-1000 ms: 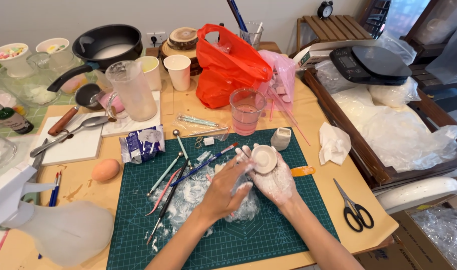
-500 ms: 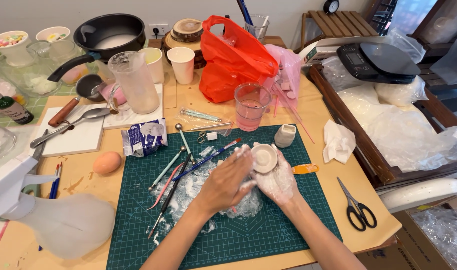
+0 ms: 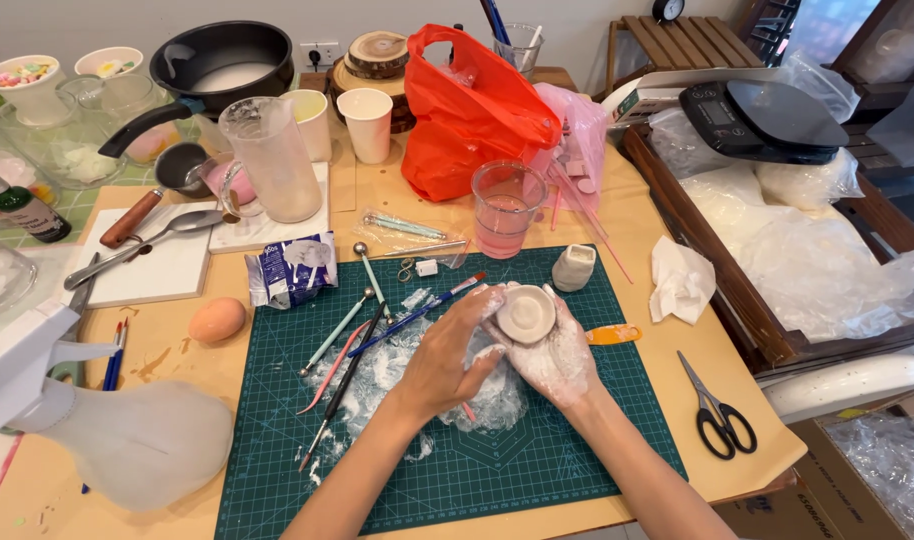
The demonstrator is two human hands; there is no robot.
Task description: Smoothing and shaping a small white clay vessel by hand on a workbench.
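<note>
I have both hands wrapped round a small white clay pot over the middle of the green cutting mat. My right hand cups it from underneath at five o'clock, fingers curled snugly around its base; my left hand closes in from nine o'clock, fingers pressed against the wall, thumb near the rim. Both are coated in white residue.

My worry is that the wall looks soft and my grip slick: too much pressure from the left fingers could dent the rim, or the pot could slide down onto the crumpled plastic wrap and the sculpting tools at nine o'clock. The pink cup at twelve o'clock sits near enough to knock.

Against the earlier frames, the hands and pot have barely moved; only my view has shifted slightly
</note>
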